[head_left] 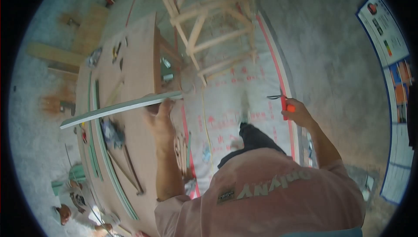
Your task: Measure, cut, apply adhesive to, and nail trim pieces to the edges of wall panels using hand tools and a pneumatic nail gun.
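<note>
My left hand point(162, 117) is closed around one end of a long, straight, pale green-and-white strip point(115, 108). The strip is held across the near side of a wooden worktable, its other end reaching out to the left. Off to the right, my right hand point(298, 111) grips a red-handled tool point(284, 105) with an orange part beside the fingers. A thin dark loop hangs by that tool; what kind of tool it is, I cannot make out.
The worktable point(137, 58) carries several green strips point(114, 174), a plastic bag point(112, 134) and hand tools point(116, 52). A wooden trestle frame point(217, 45) stands ahead on printed floor sheeting. Another person point(72, 198) is at the lower left. A poster board point(385, 32) hangs at right.
</note>
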`<action>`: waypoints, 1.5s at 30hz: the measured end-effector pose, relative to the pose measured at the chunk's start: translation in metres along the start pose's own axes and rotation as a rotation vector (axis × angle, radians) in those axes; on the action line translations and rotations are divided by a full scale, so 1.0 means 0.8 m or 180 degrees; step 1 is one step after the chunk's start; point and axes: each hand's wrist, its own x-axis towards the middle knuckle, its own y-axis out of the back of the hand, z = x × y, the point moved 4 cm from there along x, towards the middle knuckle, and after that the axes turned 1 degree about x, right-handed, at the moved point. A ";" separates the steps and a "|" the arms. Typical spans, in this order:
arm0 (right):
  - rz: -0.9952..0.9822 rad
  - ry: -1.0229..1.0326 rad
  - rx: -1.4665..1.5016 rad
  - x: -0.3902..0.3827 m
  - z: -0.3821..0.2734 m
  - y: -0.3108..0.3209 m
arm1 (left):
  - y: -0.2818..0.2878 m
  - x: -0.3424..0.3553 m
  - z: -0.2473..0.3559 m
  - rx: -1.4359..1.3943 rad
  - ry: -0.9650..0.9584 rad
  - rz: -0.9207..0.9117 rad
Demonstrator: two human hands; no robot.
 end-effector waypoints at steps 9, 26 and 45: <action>0.0817 0.2648 -0.1019 0.340 -0.355 0.078 | -0.135 0.328 0.093 0.0143 -0.0920 -0.0312; -0.0035 0.2430 -0.3631 0.937 -0.682 0.053 | -0.366 1.029 0.349 0.0328 -0.1520 -0.0956; 0.0177 0.0433 -0.2673 0.871 -0.616 0.142 | -0.393 1.060 0.316 0.0616 0.0499 -0.1705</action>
